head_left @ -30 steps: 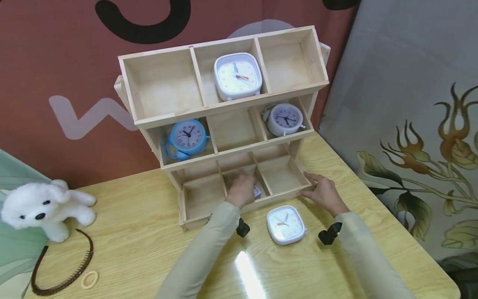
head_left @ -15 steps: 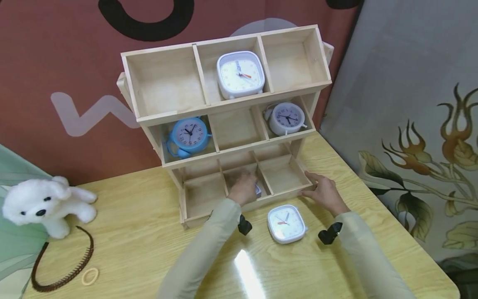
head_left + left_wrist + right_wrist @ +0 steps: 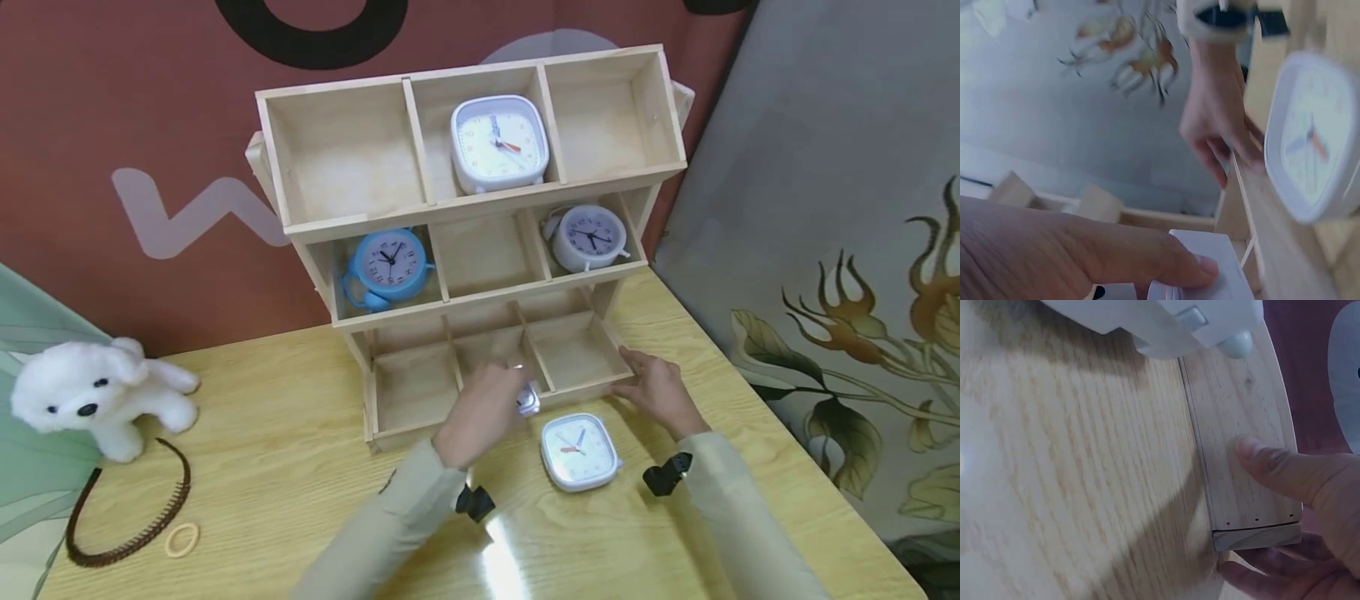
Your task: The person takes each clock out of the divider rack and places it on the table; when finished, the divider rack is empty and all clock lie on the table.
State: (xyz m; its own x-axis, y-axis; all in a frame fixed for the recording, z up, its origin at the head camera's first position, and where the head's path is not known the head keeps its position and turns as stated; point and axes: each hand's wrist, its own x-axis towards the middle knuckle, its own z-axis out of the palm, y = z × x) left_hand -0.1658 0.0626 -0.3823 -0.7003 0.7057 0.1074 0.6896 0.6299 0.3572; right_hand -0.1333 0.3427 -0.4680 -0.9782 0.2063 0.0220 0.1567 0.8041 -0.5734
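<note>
My left hand (image 3: 482, 414) holds a small white clock (image 3: 528, 402) in front of the bottom row's middle compartment. In the left wrist view the thumb presses on the white casing (image 3: 1210, 275); the other fingers are mostly hidden. My right hand (image 3: 660, 392) grips the lower right corner of the wooden shelf (image 3: 577, 392). Its thumb lies on the front board (image 3: 1254, 406), with fingers around the end. Between the hands, a white square clock (image 3: 580, 452) lies face up on the table, just before the shelf.
Another white square clock (image 3: 500, 143) stands in the top middle compartment. The middle row holds a blue alarm clock (image 3: 392, 264) at left and a white round one (image 3: 590, 237) at right. At left are a white plush dog (image 3: 97, 396), a brown headband (image 3: 135, 542) and a ring (image 3: 182, 540).
My left hand has drawn back from the bottom middle compartment toward me, bringing the small white clock out with it. The right hand keeps its grip on the shelf corner.
</note>
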